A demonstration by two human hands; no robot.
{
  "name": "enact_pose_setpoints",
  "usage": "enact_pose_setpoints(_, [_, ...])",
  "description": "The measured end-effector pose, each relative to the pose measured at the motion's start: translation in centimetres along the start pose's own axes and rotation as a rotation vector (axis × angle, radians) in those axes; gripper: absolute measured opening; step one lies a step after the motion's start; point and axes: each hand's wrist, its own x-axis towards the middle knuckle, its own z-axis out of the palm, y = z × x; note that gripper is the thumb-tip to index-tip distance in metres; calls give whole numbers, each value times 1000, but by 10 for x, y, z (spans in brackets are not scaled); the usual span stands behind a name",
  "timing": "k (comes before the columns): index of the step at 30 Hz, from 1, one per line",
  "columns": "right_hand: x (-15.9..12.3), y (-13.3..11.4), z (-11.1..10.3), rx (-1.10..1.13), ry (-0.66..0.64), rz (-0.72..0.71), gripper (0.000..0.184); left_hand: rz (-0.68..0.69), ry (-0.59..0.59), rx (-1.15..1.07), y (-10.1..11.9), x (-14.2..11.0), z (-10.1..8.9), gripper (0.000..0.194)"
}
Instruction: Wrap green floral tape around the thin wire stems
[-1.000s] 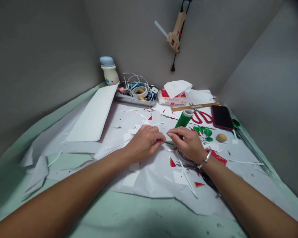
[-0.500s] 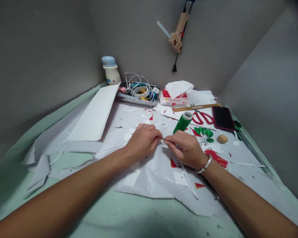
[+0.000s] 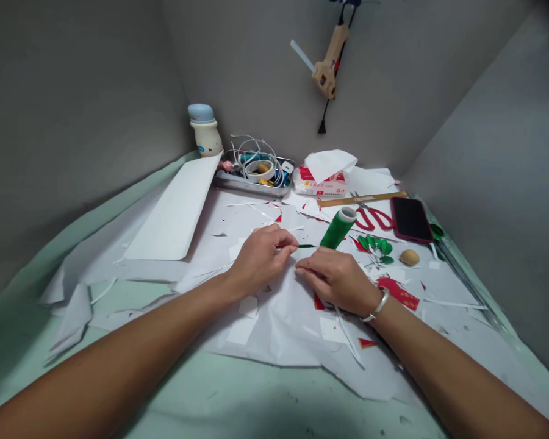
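Observation:
My left hand (image 3: 260, 256) pinches a thin green-wrapped wire (image 3: 305, 246) that points right toward the green tape roll (image 3: 338, 227). My right hand (image 3: 335, 279) rests palm down on the white paper (image 3: 283, 329), fingers curled together at the tips; whether they hold anything is hidden. A silver bracelet circles its wrist. Small green leaves (image 3: 375, 245) lie just right of the roll, and red paper scraps (image 3: 398, 291) lie beside the right wrist.
Red scissors (image 3: 370, 216), a wooden ruler (image 3: 361, 197) and a dark phone (image 3: 410, 219) lie at the back right. A metal tray (image 3: 251, 182) of cables and tape, a tissue pack (image 3: 322, 177) and a bottle (image 3: 204, 129) stand behind. A glue gun (image 3: 328, 66) hangs on the wall.
My left hand has drawn the green wire up and away toward the roll. My right hand has let go of it and lowered onto the paper, nearer to me.

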Motion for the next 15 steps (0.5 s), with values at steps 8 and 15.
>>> enact_pose_setpoints(8, [3, 8, -3, 101, 243, 125, 15, 273, -186, 173, -4, -2, 6, 17])
enact_pose_setpoints(15, [2, 16, 3, 168, 95, 181, 15, 82, -70, -90, 3, -1, -1, 13])
